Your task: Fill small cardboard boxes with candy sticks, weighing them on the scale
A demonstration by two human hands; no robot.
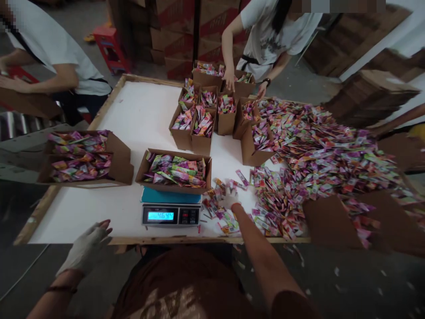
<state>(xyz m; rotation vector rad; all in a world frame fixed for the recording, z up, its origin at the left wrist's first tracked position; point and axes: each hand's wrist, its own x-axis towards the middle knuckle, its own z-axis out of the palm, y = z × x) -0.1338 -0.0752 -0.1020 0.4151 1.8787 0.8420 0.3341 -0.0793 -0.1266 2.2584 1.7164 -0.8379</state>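
Right hand (229,200) blurred, grip unclear; scale (171,215) readout blurry; sachet pile (318,150) cropped right.

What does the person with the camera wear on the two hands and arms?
The left hand wears a whitish cloth glove; the right hand, blurred, seems gloved likewise. A thin dark band circles the left wrist. The forearms are uncovered, and a dark reddish-brown short sleeve covers the right upper arm.
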